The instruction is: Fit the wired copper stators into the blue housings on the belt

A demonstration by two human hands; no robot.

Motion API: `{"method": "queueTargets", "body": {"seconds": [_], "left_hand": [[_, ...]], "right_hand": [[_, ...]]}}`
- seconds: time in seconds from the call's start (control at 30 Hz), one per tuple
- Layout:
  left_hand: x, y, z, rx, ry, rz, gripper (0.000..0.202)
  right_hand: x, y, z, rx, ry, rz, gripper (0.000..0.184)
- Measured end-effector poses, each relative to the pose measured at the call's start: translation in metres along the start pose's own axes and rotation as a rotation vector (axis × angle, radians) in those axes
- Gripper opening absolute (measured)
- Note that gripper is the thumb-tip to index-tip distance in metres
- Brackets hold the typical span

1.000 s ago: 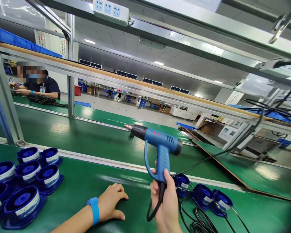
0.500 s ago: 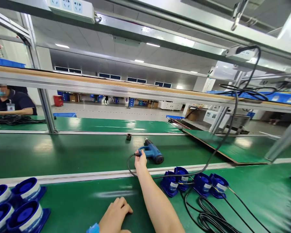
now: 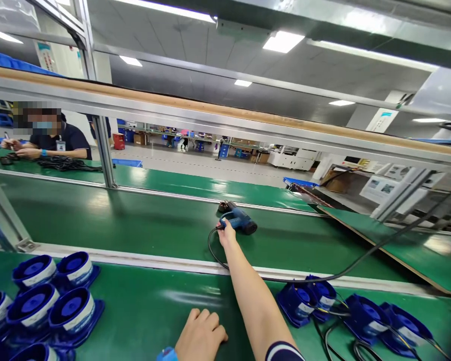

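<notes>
A blue heat gun (image 3: 239, 221) lies on its side on the green conveyor belt (image 3: 135, 225), its nozzle beside a small dark part (image 3: 223, 205). My right hand (image 3: 227, 234) is stretched far forward and closed round the gun's handle end, where its black cord (image 3: 323, 277) loops away to the right. My left hand (image 3: 202, 337) rests on the near green table with its fingers curled under, holding nothing; a blue wristband shows at its wrist.
Several blue round fan units (image 3: 41, 306) stand at the near left. More blue fans with black cables (image 3: 346, 316) lie at the near right. A person (image 3: 48, 138) works across the belt at the far left. Metal frame posts (image 3: 101, 150) cross the view.
My right hand carried the heat gun from in front of me out onto the belt and laid it on its side. My left hand stayed on the table.
</notes>
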State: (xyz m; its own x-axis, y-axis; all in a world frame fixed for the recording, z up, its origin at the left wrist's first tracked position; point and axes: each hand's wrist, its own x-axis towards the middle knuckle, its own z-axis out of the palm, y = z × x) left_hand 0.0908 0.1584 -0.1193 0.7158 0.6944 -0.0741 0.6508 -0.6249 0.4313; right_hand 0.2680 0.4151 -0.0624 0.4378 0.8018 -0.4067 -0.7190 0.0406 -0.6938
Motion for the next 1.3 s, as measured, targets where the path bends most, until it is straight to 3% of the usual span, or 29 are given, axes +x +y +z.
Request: {"method": "queueTargets", "body": {"seconds": [0.07, 0.17, 0.23, 0.5, 0.6, 0.63, 0.73, 0.87, 1.0, 1.1, 1.2, 1.3], "left_hand": [[0.0, -0.003, 0.003, -0.019, -0.004, 0.027, 0.04], [-0.002, -0.006, 0.004, -0.061, 0.012, 0.046, 0.07], [-0.003, -0.005, 0.001, -0.079, 0.024, 0.037, 0.075], [-0.018, 0.01, -0.02, -0.044, 0.085, 0.065, 0.068], [-0.026, 0.008, -0.034, -0.065, 0.213, 0.049, 0.038], [-0.027, 0.004, -0.041, -0.068, 0.286, -0.002, 0.031], [-0.026, -0.025, -0.078, -0.053, 0.552, -0.278, 0.051], [-0.003, -0.095, -0.136, -0.009, 0.801, -0.594, 0.04], [0.034, -0.158, -0.17, -0.003, 0.756, -0.757, 0.047], [0.061, -0.179, -0.177, -0.02, 0.679, -0.731, 0.038], [0.084, -0.171, -0.171, -0.022, 0.642, -0.665, 0.03], [0.102, -0.136, -0.148, -0.029, 0.559, -0.465, 0.025]], "right_hand": [[-0.007, -0.003, -0.008, -0.047, -0.054, 0.053, 0.019], [-0.026, -0.005, -0.025, -0.117, -0.154, 0.146, 0.015], [-0.045, 0.0, -0.033, -0.163, -0.216, 0.207, 0.013], [-0.13, 0.031, -0.037, -0.179, -0.342, 0.3, 0.015], [-0.162, 0.04, -0.054, -0.114, -0.356, 0.275, 0.014], [-0.171, 0.043, -0.063, -0.093, -0.359, 0.269, 0.016], [-0.191, 0.047, -0.098, -0.042, -0.369, 0.265, 0.04], [-0.201, 0.044, -0.128, 0.027, -0.342, 0.246, 0.064], [-0.202, 0.037, -0.126, 0.092, -0.299, 0.231, 0.07], [-0.2, 0.034, -0.12, 0.116, -0.297, 0.203, 0.068], [-0.195, 0.029, -0.115, 0.13, -0.305, 0.149, 0.069], [-0.192, 0.018, -0.113, 0.107, -0.331, 0.04, 0.068]]}}
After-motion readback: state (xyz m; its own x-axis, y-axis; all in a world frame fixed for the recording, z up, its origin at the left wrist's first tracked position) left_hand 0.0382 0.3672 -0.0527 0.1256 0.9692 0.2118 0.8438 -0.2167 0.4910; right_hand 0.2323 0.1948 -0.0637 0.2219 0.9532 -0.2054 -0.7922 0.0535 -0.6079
